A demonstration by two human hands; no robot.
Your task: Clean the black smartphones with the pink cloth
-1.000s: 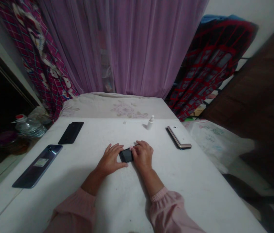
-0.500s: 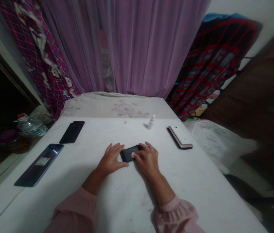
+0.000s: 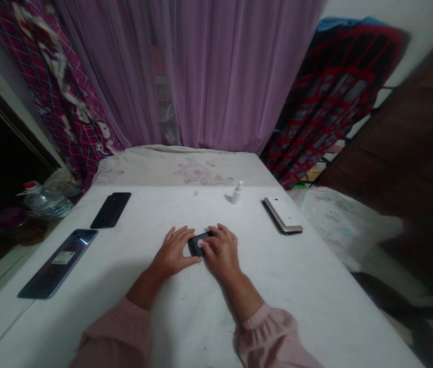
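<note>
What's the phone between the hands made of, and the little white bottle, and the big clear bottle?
The phone: probably glass in front, looking dark and smooth. The little white bottle: perhaps plastic, smooth-looking and opaque. The big clear bottle: probably shiny plastic, being see-through with bright glints.

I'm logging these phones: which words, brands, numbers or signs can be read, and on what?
None can be read.
Sticker on the blue phone: too small to read.
White phone: small mark, too small to read.
Centre phone: no text on the part showing.
Bottle: no text visible.
Bag: coloured print, too blurred to read.
</note>
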